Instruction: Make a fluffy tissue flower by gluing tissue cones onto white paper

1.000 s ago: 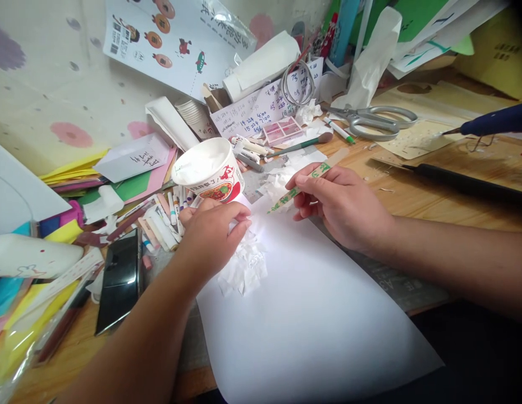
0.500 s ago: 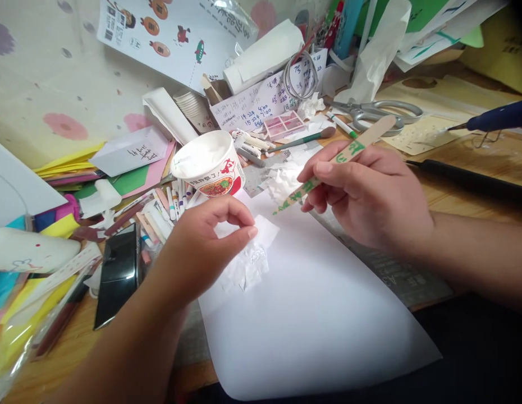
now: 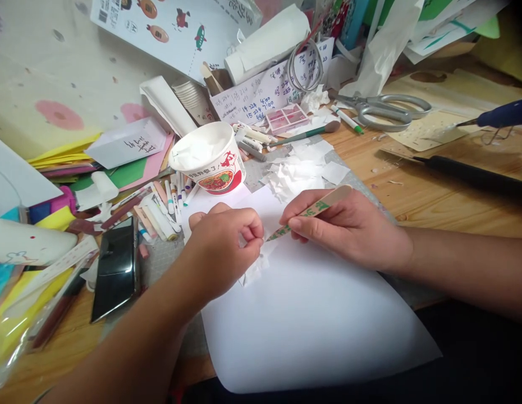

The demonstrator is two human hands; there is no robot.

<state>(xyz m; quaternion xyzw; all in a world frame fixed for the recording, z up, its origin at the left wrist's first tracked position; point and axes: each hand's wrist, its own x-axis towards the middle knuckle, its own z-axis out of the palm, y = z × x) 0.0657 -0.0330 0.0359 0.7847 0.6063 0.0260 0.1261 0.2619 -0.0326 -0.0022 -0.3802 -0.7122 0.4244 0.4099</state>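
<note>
One stick in right hand; left hand curled, hold unclear, scraps partly hidden.

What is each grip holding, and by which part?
The right grip holds a flat, green-marked stick partway along, both ends showing. Whether the left grip pinches anything can't be told.

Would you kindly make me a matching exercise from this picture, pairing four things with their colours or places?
Things:
1. Stick
2. Tub
3. Scissors
4. Brush

Colours or places:
A. Grey metal all over
B. Dark green handle
C. In the right hand
D. White, with red print on its side

Right pairs: 1-C, 2-D, 3-A, 4-B
</note>
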